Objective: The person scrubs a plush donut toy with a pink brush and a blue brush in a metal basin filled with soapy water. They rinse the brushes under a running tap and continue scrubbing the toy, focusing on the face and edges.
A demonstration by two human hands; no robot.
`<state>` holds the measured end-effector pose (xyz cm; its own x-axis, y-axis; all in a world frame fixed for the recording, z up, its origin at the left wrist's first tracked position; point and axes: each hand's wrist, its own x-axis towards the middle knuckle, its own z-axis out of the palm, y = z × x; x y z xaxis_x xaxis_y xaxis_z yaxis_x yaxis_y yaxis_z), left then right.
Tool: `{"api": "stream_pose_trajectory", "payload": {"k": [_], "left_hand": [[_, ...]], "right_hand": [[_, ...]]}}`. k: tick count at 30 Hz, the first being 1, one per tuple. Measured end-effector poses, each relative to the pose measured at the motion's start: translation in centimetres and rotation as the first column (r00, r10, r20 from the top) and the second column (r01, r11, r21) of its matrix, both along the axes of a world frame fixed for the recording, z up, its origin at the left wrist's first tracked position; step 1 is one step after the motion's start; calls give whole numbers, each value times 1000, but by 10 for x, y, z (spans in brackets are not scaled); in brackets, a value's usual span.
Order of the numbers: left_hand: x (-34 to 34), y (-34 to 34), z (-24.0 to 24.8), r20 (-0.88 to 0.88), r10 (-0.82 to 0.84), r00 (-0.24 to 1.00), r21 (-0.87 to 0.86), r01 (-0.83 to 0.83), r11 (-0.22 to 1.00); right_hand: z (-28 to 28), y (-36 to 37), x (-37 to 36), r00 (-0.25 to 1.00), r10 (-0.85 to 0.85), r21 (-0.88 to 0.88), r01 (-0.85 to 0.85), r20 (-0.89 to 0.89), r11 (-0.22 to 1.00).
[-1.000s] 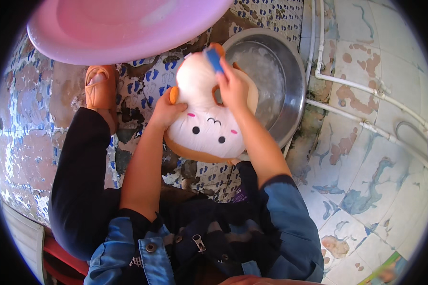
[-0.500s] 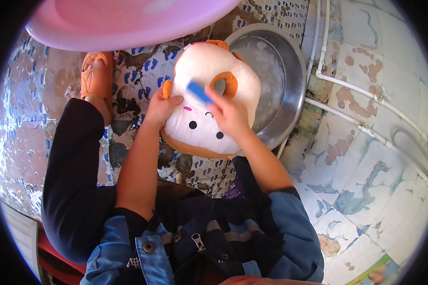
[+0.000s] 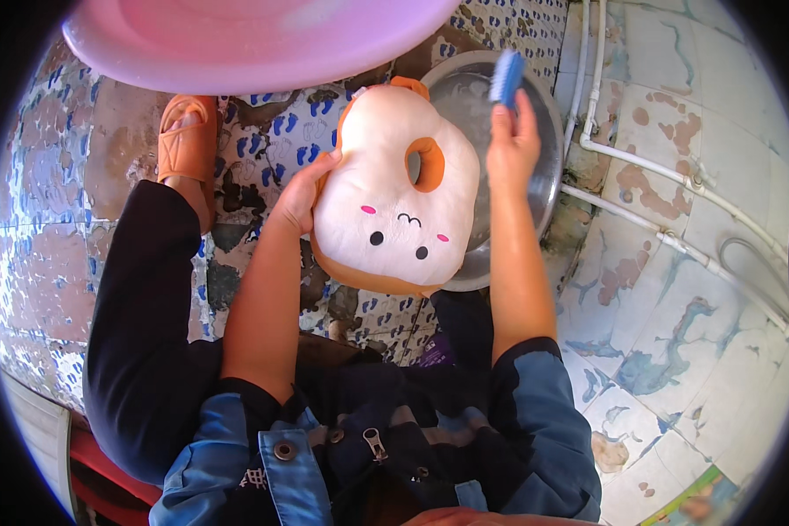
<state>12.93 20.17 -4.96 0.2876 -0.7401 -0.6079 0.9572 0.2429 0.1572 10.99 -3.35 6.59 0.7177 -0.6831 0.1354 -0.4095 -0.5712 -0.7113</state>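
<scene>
A white and orange plush cushion [image 3: 386,188] with a stitched face and a round orange-lined hole is tilted in front of me, partly over the rim of a metal basin [image 3: 548,188]. On its left edge my left hand [image 3: 305,191] is closed, thumb on the white front; the other fingers are hidden behind. My right hand [image 3: 511,145] is raised over the basin, apart from the cushion. It grips a blue scrub brush [image 3: 507,79] with pale bristles facing left. Greyish water shows in the basin, partly hidden by the cushion and my right arm.
A large pink basin [image 3: 263,66] spans the upper left. White pipes [image 3: 649,158] run along the stained tiled wall [image 3: 649,333] on the right. My foot in an orange slipper [image 3: 187,140] stands on the worn, footprint-patterned floor [image 3: 118,263].
My right hand has lifted the brush off the cushion's front and moved up and right over the basin. The cushion has shifted slightly right, with my left hand still on its edge.
</scene>
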Motion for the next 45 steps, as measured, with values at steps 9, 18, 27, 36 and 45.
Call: {"api": "stream_pose_trajectory", "payload": {"k": [9,18,27,36,45], "left_hand": [[10,-12,23,155,-339,928,190,309,932],[3,-11,18,82,-203,976,221,180,959],[-2,-10,7,44,-131,990,107,126,986],[-7,-12,-3,93,-95,991,146,81,986],[-9,-14,0,120,-141,983,222,112,969]], "right_hand": [[85,65,148,568,732,-460,-801,-377,384],[36,92,227,288,684,-255,-955,-671,152],[54,57,209,59,428,120,-918,-902,379],[117,47,135,310,814,315,-808,-490,497],[16,57,-91,627,531,316,-429,-570,846]]}}
